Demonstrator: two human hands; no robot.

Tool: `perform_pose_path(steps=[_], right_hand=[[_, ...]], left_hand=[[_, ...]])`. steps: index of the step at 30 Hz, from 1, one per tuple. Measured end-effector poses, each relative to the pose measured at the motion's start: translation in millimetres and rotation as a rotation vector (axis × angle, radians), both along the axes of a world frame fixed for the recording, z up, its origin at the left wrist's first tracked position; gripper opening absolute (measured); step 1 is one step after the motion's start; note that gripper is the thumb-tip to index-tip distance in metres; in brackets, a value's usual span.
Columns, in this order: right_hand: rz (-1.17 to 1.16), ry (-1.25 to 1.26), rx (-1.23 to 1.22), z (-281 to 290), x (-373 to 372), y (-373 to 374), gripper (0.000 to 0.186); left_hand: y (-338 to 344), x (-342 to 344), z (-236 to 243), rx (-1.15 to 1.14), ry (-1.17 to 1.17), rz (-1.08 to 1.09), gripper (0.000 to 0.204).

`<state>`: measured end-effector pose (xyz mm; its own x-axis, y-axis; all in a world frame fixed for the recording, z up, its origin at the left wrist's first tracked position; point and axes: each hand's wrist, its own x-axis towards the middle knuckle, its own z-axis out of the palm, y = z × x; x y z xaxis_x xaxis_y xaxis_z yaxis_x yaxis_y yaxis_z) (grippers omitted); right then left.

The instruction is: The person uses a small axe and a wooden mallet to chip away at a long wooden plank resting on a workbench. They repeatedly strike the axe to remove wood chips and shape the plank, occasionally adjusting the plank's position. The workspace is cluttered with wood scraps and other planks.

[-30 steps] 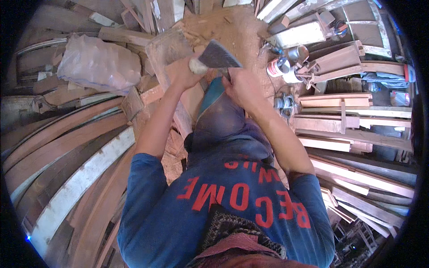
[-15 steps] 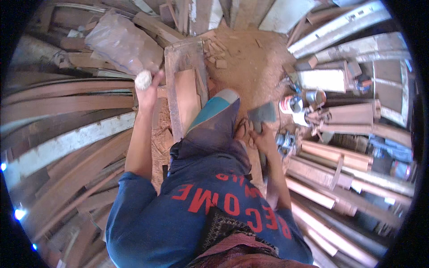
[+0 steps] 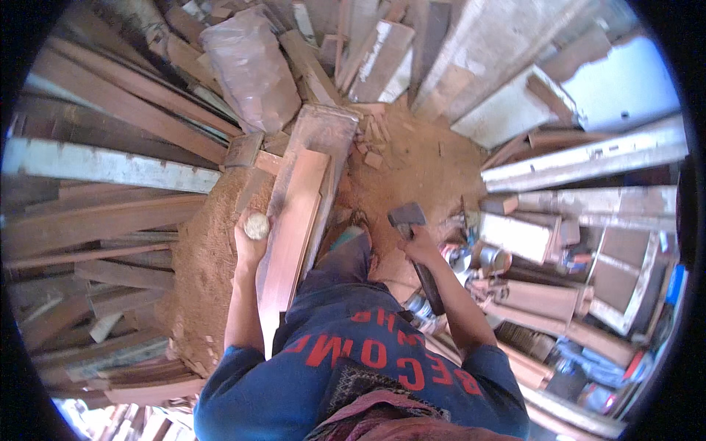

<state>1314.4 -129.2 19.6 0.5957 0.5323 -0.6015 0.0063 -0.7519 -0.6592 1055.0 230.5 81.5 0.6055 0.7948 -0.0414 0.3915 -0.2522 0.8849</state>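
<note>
My left hand (image 3: 248,246) is closed around a pale piece with a round, whitish end (image 3: 257,226); its full shape is hidden as it points up at me. It is held above the left side of a low, worn wooden bench (image 3: 318,119). On that bench lies a smooth reddish-brown plank (image 3: 298,213), lengthwise. My right hand (image 3: 421,246) grips a hatchet (image 3: 428,288) close below its broad dark head, the dark handle trailing back along my forearm. The hatchet is in the air, right of the bench, over the dusty floor.
Wood shavings and sawdust (image 3: 209,272) cover the ground left of the bench. Stacked boards (image 3: 110,162) crowd the left side. A plastic-wrapped bundle (image 3: 250,70) lies beyond the bench. Metal cans (image 3: 494,259), planks and a white-painted beam (image 3: 588,156) fill the right.
The view has turned, and the bench now appears nearer. My raised leg has come down beside the bench. Both hands still hold the same things; the hatchet's head now shows farther forward.
</note>
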Motion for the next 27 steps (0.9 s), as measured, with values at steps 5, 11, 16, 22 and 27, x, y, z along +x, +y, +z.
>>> perform_pose_path(steps=[5,11,16,22,27], right_hand=[[0.396,-0.611,0.148,-32,114,154,0.062],[0.858,-0.694,0.060,-5,162,318,0.061],[0.795,-0.855,0.208,-36,182,321,0.050],[0.721,0.674,0.154,-13,143,306,0.046],[1.127,0.539,0.763,15,99,269,0.054]], left_hand=[[-20,-9,10,0.125,-0.093,0.118,0.021],[-58,-1,49,0.259,0.014,0.289,0.024],[-60,35,66,0.346,0.022,0.177,0.028],[-59,115,88,0.436,0.030,-0.025,0.030],[-66,171,88,0.527,0.206,-0.047,0.046]])
